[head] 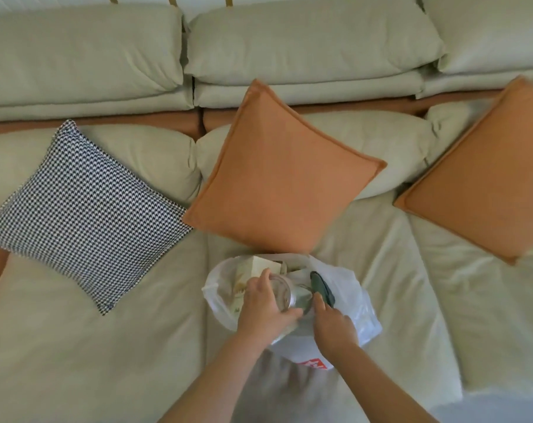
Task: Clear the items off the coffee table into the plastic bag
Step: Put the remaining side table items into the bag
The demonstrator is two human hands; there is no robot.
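A white plastic bag (358,312) with a red logo sits open on the cream sofa seat (106,346). Inside it I see a pale carton (254,267) at the back and a dark green flat object (321,286) on the right. My left hand (263,309) is wrapped around a clear glass jar (282,293) lying on its side in the bag's mouth. My right hand (333,326) rests at the jar's right end by the bag's rim, forefinger stretched toward the green object. The coffee table is out of view.
An orange cushion (277,169) leans just behind the bag. A black-and-white houndstooth cushion (85,215) lies to the left, and a second orange cushion (484,175) to the right. Cream back cushions (304,50) line the far side.
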